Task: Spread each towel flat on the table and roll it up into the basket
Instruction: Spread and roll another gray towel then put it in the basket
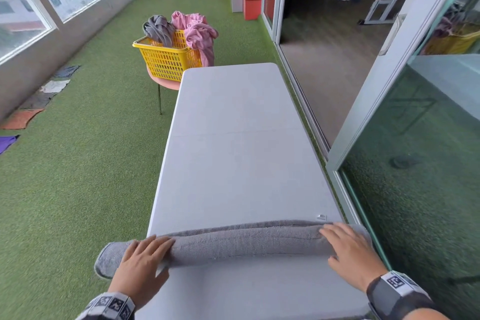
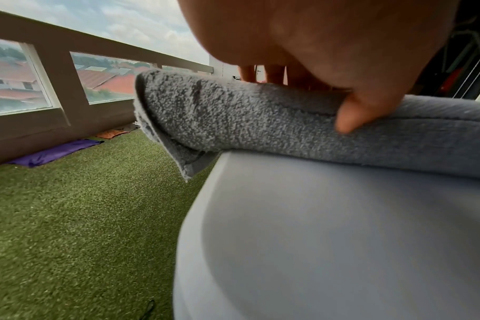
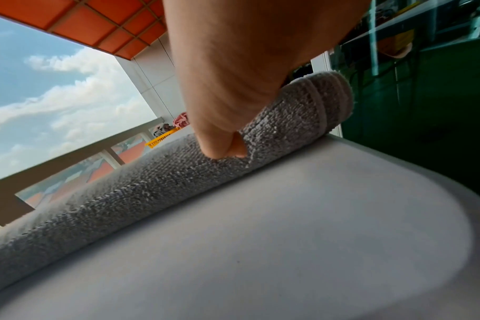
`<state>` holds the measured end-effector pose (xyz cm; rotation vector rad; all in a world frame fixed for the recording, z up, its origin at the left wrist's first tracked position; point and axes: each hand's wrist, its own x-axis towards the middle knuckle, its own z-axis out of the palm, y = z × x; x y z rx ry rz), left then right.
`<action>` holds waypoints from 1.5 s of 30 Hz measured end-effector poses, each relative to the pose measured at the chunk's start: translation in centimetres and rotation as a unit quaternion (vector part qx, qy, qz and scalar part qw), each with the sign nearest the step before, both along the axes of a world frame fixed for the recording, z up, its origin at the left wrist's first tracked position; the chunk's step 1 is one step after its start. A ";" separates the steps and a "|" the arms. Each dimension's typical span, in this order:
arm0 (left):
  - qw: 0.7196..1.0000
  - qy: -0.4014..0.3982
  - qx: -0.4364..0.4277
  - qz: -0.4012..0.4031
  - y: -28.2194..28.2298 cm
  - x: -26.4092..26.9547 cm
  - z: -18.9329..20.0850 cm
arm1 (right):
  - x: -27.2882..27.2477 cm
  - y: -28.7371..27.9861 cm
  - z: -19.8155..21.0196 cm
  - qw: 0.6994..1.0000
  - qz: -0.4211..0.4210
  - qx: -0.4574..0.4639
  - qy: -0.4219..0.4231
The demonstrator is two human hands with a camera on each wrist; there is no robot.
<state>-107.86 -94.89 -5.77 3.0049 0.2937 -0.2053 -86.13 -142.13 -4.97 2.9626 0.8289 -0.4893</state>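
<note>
Overhead, we see the grey towel point(image 1: 233, 241) rolled into a long tube lying across the near end of the pale grey table point(image 1: 233, 138), its two ends reaching past both table edges. Our left hand point(image 1: 141, 265) rests on the roll near its left end, fingers spread and laid flat over the cloth; our right hand point(image 1: 350, 252) rests the same way near the right end. Neither hand curls round the roll: both press down on it with straight fingers.

Only the head view takes in the yellow basket point(image 1: 166, 60), a lattice-walled plastic tub on a small pink stool point(image 1: 162, 80) off the far left corner of the table, with a crumpled grey cloth point(image 1: 158, 28) and a pink cloth point(image 1: 197, 34) heaped over its rim.

Closer in, the left wrist view adds what the head view misses: the towel's left end point(image 2: 178, 112) overhangs the rounded table edge, a loose hemmed corner hangs below it, and the thumb point(image 2: 351, 117) presses into the looped pile. From the right wrist we see the thumb point(image 3: 219, 143) dented into the nubby weave, and the right end point(image 3: 323, 99) shows ribbed bands. The tabletop looks smooth and matte; the floor is green artificial turf point(image 1: 78, 176).
</note>
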 end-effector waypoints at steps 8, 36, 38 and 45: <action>0.996 0.040 0.002 0.083 -0.4 4.0 0.2 | 1.6 2.8 0.2 0.999 -0.028 -0.036 -0.001; 0.983 0.108 -0.023 -0.147 -11.2 10.0 3.1 | -4.5 14.2 0.9 0.986 0.156 -0.026 0.049; 0.980 0.158 0.002 -0.123 -10.3 8.9 2.8 | -4.5 13.6 0.8 0.990 0.121 -0.043 0.063; 0.985 0.127 0.028 -0.117 -9.4 6.8 2.5 | -5.4 15.4 1.0 0.993 0.100 -0.038 0.052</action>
